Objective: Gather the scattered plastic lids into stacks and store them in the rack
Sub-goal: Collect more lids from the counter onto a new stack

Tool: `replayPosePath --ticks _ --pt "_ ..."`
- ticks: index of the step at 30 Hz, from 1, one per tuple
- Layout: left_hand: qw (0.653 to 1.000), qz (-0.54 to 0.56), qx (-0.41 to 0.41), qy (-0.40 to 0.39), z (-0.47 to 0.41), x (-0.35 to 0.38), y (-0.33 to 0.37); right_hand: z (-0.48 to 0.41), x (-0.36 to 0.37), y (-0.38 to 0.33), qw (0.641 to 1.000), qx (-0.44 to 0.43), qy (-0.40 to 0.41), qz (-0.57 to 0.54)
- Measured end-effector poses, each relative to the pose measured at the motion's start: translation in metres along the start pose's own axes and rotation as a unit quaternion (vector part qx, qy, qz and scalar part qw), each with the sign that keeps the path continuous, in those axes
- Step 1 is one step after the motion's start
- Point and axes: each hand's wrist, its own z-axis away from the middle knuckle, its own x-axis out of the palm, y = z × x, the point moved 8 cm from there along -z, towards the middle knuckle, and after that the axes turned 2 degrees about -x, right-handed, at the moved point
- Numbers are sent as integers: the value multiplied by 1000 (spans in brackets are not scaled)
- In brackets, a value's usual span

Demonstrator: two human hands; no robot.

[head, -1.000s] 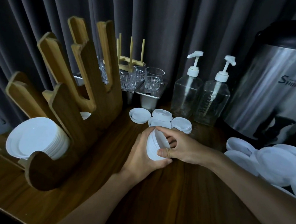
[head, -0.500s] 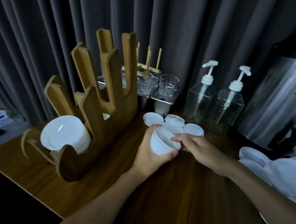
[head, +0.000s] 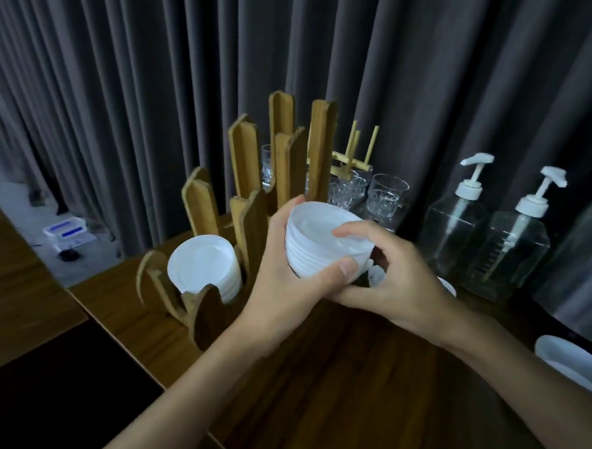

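Note:
A stack of small white plastic lids point(head: 316, 242) is held tilted above the wooden table, just right of the wooden rack point(head: 251, 201). My left hand point(head: 285, 278) wraps the stack from the left and below, thumb across its front. My right hand point(head: 391, 280) holds it from the right, index finger on the top lid's rim. A stack of larger white lids point(head: 204, 269) lies in the rack's front slot. Loose small lids point(head: 376, 275) peek out behind my hands. Larger loose lids point(head: 570, 362) lie at the right edge.
Two clear pump bottles point(head: 457, 229) point(head: 516, 249) stand at the back right. Drinking glasses point(head: 387, 198) and a small peg stand point(head: 351, 158) sit behind the rack. Grey curtains hang behind. The table's edge point(head: 117, 328) drops off at the left.
Both hands have lifted the lid stack off the table and carried it left toward the rack. My right hand closed back onto the stack. The view swung left and up.

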Motion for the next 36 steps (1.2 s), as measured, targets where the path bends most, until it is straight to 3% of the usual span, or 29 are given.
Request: replayPosePath --ticks 4,9,12,18,21,28,32,36 --pt "999 -32 -10 -17 3 -43 30 -22 18 -34 999 -51 8 10" --pt "996 -25 -30 80 4 -116 45 -50 60 -68 995 -91 -34 23" --pt "992 -22 -57 111 8 -147 41 -65 83 -74 985 -109 -53 127" --pt "980 -129 -82 125 10 -179 20 -86 114 -72 942 -174 -78 274" --pt "963 -225 -73 130 7 -186 11 -88 125 -66 920 -194 -79 330" --pt "927 -339 -88 134 3 -193 -11 -89 143 -57 873 -208 -97 432" --pt "925 -350 -107 103 4 -194 -31 -88 150 -48 831 -217 -119 498" --pt "940 -312 -107 89 5 -194 -46 -88 150 -43 818 -243 -122 506"
